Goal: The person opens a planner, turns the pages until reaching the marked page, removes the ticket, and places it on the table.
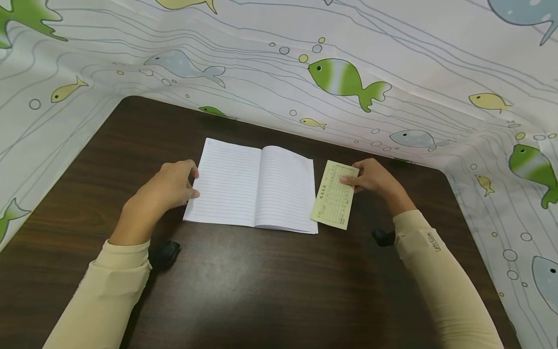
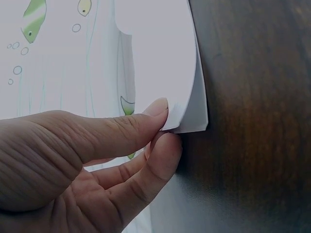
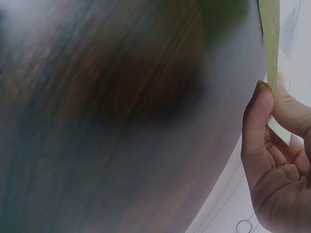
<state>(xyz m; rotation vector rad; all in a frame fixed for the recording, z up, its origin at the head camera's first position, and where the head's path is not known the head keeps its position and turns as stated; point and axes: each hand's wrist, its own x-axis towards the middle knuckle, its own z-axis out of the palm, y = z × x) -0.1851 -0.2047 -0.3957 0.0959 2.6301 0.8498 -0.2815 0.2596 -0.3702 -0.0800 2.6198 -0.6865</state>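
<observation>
An open notebook (image 1: 226,184) with blank ruled pages lies on the dark table. At its left edge, my left hand (image 1: 171,186) pinches the page edge between thumb and fingers. In the left wrist view, the left hand (image 2: 112,150) holds a slightly lifted, curving sheet (image 2: 163,63), with another corner beneath it. My right hand (image 1: 372,179) pinches the right side of a yellow-green printed slip (image 1: 335,196), thumb on top. That slip overlaps or nearly meets the notebook's right edge. The right wrist view shows the slip (image 3: 270,43) edge-on in the right hand (image 3: 279,155).
The brown wooden table (image 1: 261,291) has a white fish-print curtain (image 1: 270,72) along its back and sides. A black strapped device (image 1: 165,254) sits under the left wrist, and a similar dark device (image 1: 383,237) is by the right wrist.
</observation>
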